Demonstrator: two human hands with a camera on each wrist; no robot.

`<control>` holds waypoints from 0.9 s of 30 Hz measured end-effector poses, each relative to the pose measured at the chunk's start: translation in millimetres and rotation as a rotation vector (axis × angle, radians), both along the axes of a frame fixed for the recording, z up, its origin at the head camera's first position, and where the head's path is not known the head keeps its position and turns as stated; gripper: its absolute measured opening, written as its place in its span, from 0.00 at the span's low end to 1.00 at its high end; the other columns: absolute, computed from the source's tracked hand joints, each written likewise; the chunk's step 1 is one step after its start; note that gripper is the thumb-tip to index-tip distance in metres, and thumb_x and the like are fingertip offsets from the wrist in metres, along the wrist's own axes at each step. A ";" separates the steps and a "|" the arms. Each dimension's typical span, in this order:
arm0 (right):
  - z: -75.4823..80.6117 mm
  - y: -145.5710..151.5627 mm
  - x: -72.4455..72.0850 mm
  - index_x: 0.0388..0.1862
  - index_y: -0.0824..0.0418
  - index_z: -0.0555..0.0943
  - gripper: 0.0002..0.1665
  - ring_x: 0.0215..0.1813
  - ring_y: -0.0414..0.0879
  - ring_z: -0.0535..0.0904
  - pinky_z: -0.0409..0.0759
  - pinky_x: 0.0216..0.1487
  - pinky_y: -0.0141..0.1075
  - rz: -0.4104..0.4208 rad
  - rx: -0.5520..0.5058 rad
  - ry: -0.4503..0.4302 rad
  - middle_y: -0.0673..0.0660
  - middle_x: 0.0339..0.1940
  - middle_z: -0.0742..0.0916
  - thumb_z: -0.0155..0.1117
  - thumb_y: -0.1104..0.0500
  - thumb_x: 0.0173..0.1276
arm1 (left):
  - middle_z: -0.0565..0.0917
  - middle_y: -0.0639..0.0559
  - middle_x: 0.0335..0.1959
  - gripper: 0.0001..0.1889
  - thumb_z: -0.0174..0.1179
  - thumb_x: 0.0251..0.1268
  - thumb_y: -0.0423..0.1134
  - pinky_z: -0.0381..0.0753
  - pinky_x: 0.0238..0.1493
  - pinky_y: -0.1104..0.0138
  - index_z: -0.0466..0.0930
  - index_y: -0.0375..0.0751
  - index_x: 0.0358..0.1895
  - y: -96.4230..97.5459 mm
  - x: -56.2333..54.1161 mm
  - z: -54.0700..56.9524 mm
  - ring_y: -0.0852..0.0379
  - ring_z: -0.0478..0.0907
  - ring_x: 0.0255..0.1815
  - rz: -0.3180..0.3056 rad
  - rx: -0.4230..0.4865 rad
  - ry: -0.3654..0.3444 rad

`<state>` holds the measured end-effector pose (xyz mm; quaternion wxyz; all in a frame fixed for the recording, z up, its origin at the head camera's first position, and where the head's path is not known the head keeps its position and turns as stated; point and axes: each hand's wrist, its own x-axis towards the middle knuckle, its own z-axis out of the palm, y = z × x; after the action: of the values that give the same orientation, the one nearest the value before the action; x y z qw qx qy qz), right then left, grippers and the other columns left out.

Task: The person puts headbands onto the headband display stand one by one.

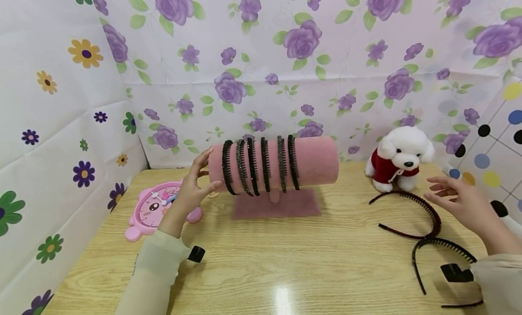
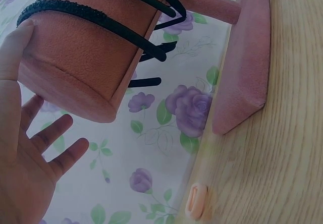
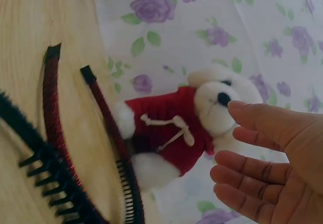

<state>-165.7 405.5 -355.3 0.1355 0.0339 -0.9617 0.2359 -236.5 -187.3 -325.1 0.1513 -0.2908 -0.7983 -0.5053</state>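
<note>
A pink plush headband stand (image 1: pixel 318 161) carries several black and glittery toothed headbands (image 1: pixel 266 165) round its roll. My left hand (image 1: pixel 187 195) holds the roll's left end, thumb in front. The left wrist view shows this hand's thumb by a black headband (image 2: pixel 91 14) and the other visible fingers spread below the roll. My right hand (image 1: pixel 461 199) hovers with relaxed fingers, holding nothing. Near it on the table are a dark red toothed headband (image 1: pixel 436 217) and a black toothed one (image 1: pixel 415 260). A third band (image 1: pixel 461 305) shows only partly at the bottom edge.
A white plush dog (image 1: pixel 385 170) in a red top sits behind the red headband. Left of the stand lies a pink clock (image 1: pixel 142 208), partly behind my left arm. A small peach loop (image 2: pixel 196 201) lies on the wooden table (image 1: pixel 285 260). Flowered cloth (image 1: pixel 269 102) hangs behind.
</note>
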 end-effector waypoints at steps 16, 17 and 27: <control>-32.0 31.5 -2.3 0.62 0.75 0.68 0.34 0.49 0.74 0.77 0.81 0.39 0.54 -0.020 0.015 -0.225 0.81 0.51 0.78 0.59 0.49 0.70 | 0.58 0.39 0.75 0.41 0.60 0.56 0.20 0.69 0.60 0.62 0.51 0.37 0.73 0.2 0.3 -0.2 0.42 0.63 0.68 0.019 -0.029 0.010; -32.4 32.0 -2.2 0.62 0.75 0.68 0.34 0.49 0.74 0.77 0.81 0.40 0.54 -0.016 0.011 -0.242 0.82 0.52 0.77 0.59 0.49 0.70 | 0.58 0.39 0.75 0.41 0.60 0.56 0.20 0.70 0.60 0.63 0.51 0.37 0.73 0.0 0.0 -0.5 0.45 0.64 0.68 0.017 -0.028 0.012; -38.6 35.8 -0.9 0.59 0.77 0.69 0.35 0.44 0.69 0.79 0.80 0.37 0.50 -0.047 0.046 -0.298 0.79 0.47 0.81 0.60 0.48 0.69 | 0.57 0.40 0.76 0.41 0.59 0.56 0.20 0.68 0.59 0.65 0.52 0.38 0.73 -0.5 -1.9 -2.0 0.79 0.60 0.63 -0.008 -0.002 0.010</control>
<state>-166.6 441.3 -394.0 -0.0043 -0.0211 -0.9768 0.2131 -238.4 -187.8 -327.1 0.1530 -0.2970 -0.7968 -0.5035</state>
